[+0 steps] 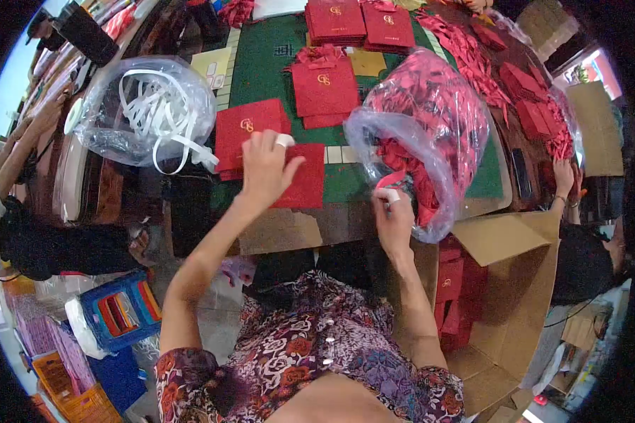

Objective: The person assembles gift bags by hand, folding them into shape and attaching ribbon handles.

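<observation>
My left hand (264, 166), a white wrap on one finger, lies over a stack of red cards (243, 120) with a gold emblem, its fingers apart. Under and beside it is another red card (303, 176) at the table edge. My right hand (394, 211), also with a white wrap on a finger, pinches a red ribbon (391, 180) at the mouth of a clear plastic bag (466, 134) full of red ribbons. Behind my hands, another stack of red cards (324, 88) has red ribbons on top.
A clear bag with white ribbons (155, 106) stands at the left. More red card stacks (335, 21) lie at the back. An open cardboard box (515, 296) holding red items is at lower right. Another person's hand (563, 178) is at the right.
</observation>
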Demonstrator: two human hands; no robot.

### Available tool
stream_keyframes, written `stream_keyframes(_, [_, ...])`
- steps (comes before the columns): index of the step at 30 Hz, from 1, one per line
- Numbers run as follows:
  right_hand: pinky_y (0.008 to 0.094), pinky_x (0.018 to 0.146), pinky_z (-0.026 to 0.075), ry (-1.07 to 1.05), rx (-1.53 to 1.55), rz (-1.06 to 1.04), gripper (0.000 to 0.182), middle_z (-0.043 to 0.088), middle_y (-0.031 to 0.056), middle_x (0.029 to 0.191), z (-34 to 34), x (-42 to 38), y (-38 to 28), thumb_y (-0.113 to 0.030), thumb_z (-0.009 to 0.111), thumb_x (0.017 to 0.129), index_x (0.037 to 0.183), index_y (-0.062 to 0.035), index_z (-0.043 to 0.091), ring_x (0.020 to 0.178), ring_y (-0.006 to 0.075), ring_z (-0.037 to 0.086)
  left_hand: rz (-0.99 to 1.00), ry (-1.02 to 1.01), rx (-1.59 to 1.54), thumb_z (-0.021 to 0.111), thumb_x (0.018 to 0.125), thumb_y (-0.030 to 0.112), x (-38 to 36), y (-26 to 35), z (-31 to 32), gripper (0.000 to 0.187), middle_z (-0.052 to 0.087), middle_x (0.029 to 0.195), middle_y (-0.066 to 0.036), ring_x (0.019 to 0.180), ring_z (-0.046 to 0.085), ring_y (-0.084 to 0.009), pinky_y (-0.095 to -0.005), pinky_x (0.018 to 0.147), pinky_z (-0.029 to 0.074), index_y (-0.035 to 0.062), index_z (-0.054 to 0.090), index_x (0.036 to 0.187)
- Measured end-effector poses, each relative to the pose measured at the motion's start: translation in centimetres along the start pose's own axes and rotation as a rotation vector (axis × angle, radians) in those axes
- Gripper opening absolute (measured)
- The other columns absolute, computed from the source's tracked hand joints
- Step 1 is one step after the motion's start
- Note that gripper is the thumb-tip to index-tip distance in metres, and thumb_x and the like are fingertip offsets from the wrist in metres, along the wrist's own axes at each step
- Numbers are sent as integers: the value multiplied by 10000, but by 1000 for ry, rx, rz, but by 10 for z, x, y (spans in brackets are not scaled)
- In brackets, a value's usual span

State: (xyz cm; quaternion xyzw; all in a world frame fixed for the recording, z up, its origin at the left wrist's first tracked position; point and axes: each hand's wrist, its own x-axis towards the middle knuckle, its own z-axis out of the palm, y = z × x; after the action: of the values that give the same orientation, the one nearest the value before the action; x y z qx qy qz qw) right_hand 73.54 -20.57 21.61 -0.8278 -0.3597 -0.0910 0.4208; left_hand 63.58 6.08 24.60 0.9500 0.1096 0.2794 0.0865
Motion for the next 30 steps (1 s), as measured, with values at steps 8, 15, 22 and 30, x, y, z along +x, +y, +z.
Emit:
stream_keyframes(8, [418,728,495,-199,136,-47,144,618,123,889,20,-29,-22,-32,704,821,943,-80,644,852,330,599,-39,-297,-118,737,815,330,-44,62,52,383,565,1029,-130,991,515,-315,-434,826,396,26,641,1027])
stream_keyframes(15, [419,740,515,-413,64,-153,190,591,102,921,7,-43,-20,-38,683,804,981,-96,649,888,321,586,-51,-74,-320,747,812,275,-52,69,52,303,596,1012,-103,964,544,-317,-425,811,403,94,671,1042])
stream_keyframes(22, [450,813,519,-524,-11,-254,254,597,135,1037,15,-45,-15,-23,626,779,1026,-79,605,1007,355,581,-55,-189,-480,747,806,412,0,108,74,422,641,957,-132,948,592,-340,-454,831,438,70,671,1042])
stream_keyframes(30, [437,742,506,-479,82,-271,234,611,120,986,13,-49,-8,-55,720,758,970,-96,631,925,349,593,-212,-161,-638,711,838,166,3,118,95,291,673,887,-159,793,654,-346,-431,706,517,59,656,1103])
